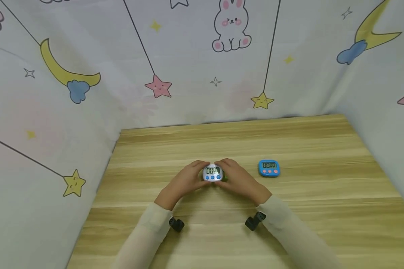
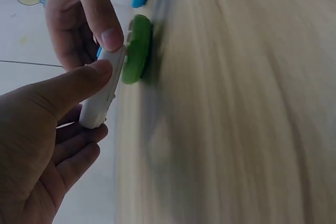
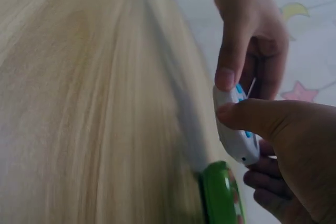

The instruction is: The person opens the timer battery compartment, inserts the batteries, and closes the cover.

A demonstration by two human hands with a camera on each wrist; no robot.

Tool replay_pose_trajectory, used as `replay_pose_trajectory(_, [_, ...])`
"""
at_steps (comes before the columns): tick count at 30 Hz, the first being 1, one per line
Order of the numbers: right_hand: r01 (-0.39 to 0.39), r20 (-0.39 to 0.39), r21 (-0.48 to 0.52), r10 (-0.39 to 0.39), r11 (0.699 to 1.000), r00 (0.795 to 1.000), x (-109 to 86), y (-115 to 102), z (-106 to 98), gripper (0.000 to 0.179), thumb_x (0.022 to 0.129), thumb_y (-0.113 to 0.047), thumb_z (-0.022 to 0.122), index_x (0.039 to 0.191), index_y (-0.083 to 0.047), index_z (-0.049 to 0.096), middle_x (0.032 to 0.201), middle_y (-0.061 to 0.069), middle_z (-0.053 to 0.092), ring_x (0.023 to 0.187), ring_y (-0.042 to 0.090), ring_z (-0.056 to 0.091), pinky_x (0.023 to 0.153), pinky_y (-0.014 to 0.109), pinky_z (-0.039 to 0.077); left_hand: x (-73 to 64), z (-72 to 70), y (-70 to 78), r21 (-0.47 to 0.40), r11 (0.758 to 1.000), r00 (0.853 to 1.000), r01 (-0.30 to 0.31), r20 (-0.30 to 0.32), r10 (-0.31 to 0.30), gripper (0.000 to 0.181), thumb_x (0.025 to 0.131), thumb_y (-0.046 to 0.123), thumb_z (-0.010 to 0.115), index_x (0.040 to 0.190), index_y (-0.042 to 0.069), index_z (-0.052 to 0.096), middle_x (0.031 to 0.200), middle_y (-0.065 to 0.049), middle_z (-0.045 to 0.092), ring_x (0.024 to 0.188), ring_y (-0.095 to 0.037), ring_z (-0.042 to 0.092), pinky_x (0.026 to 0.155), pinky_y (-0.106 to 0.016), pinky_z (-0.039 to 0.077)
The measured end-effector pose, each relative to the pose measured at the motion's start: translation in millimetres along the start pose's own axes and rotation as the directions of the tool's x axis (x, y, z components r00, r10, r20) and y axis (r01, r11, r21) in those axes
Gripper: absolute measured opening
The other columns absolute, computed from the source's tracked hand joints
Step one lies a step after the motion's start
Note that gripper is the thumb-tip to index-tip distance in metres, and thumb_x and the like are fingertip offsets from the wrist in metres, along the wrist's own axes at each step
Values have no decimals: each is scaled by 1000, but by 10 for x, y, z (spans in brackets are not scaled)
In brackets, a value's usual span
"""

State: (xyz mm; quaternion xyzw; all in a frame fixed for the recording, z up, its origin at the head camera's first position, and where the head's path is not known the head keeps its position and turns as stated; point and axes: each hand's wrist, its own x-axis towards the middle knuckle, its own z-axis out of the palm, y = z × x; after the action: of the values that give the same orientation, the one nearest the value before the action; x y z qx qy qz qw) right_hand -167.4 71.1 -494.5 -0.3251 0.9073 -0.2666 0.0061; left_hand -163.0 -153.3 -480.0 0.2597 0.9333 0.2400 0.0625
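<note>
A white digital timer (image 1: 213,174) with a small display and blue buttons is held between both hands, its face turned up toward the head view. My left hand (image 1: 186,179) pinches its left end between thumb and fingers. The right end is pinched the same way by my right hand (image 1: 241,181). Both wrist views show the white timer raised off the table. Beneath it a green timer (image 3: 219,191) lies on the wood; in the head view it is almost wholly hidden, and the left wrist view shows its edge.
To the right of my right hand, a blue timer (image 1: 269,169) with pink buttons lies on the wooden table (image 1: 323,157). White cloth (image 1: 195,104) printed with stars, moons and a rabbit stands along the table's back and sides. Small black cameras sit on both wrists.
</note>
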Motion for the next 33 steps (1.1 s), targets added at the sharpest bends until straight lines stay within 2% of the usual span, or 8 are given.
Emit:
replay_pose_trajectory(7, [-9,48,-109,14,994,999,209,-69,166,67,88,-42,71,138,-3,51,132,9,53,123,24,49,103,38,43,-19,5,-181,55,997,998,57,32,-59,69,84,31,79,141,7,48,137,-12,52,123,-27,53,100,-40,46])
replay_pose_trajectory(14, [16,104,-209,6,978,995,395,-148,253,66,91,-43,67,139,-2,49,131,10,54,122,23,50,103,36,42,-24,-27,-337,54,994,994,100,48,-102,69,84,31,78,140,5,49,136,-13,53,123,-28,52,102,-41,44])
replay_pose_trajectory(20, [9,119,-213,17,977,993,465,-190,272,65,92,-40,67,140,-1,49,129,11,55,120,24,50,102,36,42,-7,-42,-402,51,992,991,117,52,-119,68,85,29,78,140,4,49,136,-15,53,123,-29,52,102,-42,44])
replay_pose_trajectory(24, [-1,128,-208,28,978,991,463,-196,291,65,92,-40,67,141,-1,48,131,12,54,121,25,50,103,37,42,-8,-35,-423,49,990,987,136,76,-139,69,86,30,77,142,5,48,137,-14,52,124,-29,51,103,-42,43])
replay_pose_trajectory(28, [-10,141,-201,39,979,989,450,-189,294,65,93,-41,65,142,-1,47,133,11,53,123,24,50,105,36,40,-16,-25,-425,37,990,988,136,73,-138,69,86,29,77,142,4,47,138,-15,51,126,-30,50,103,-43,43])
replay_pose_trajectory(33, [-28,100,-152,44,988,994,383,-160,231,65,93,-41,64,144,-5,46,135,10,52,125,24,48,106,37,39,-55,-28,-425,26,991,989,133,61,-135,74,85,31,77,146,4,43,141,-16,48,127,-31,49,104,-44,42])
